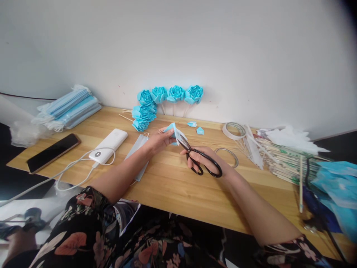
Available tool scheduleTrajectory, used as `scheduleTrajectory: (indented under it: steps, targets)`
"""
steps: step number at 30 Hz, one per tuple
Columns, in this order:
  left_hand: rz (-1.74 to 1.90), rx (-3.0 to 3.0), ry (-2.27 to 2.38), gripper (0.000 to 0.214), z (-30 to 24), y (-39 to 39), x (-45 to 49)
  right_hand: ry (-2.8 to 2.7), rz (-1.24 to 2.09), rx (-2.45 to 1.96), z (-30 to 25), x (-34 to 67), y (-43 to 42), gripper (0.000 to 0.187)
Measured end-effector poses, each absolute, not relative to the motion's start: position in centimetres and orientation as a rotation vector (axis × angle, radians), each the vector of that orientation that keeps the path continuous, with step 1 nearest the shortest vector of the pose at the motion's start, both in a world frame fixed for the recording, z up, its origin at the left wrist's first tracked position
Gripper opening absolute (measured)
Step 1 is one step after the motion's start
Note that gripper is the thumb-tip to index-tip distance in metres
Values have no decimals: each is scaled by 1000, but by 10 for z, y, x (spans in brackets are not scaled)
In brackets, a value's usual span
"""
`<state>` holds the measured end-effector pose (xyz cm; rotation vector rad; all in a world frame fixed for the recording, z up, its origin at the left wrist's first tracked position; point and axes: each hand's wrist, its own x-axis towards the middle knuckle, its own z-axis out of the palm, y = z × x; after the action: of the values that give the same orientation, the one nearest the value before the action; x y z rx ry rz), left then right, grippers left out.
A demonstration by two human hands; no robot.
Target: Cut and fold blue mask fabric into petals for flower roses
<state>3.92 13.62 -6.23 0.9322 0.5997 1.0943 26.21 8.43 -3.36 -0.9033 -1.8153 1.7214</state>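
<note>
Head view: the worktop [173, 193] extends from the wall [178, 44] on the far side to a near edge that runs across the scene just in front of the person's body. Exposed wood lies between the scissors [190, 149] and this near edge, giving room on the near side of both hands. A narrower wood strip runs between the hands and the wall.

The left hand [161, 139] has its grip clamped on a blue piece [171, 128] of sheet material, held above the middle of the worktop. The right hand [202, 156] has its grip closed around the scissors' black handles; the blades point far-left and meet the right side of the blue piece. Whether the blades are fully together cannot be told.

Obstructions, left: a flat mask [142, 171] lies partly behind the left forearm; beyond it are a power bank [108, 145] with a cable [75, 162], a phone [54, 153] and a mask stack [72, 108].

Far side: blue flowers [176, 93] stand against the wall, with others heaped to their left. Two offcuts [200, 130] lie near the blue piece.

Right: a tape roll [226, 131], a thin ring [236, 160] beside the wrist, bundled sticks [281, 160] and a blue pile [334, 182].
</note>
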Motion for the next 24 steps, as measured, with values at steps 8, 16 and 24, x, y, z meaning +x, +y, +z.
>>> scheduleTrajectory:
  steps: [8,16,24]
  targets:
    - [1027,962,578,41,-60,133,39,-1804,1743,-907,-39,259,84,57]
    - [1017,1020,568,33,-62,134,38,-1776,1683,-1018,-39,257,85,60]
    - [1003,949,606,32,-61,135,38,-1733,1661,-1079,-37,255,84,54]
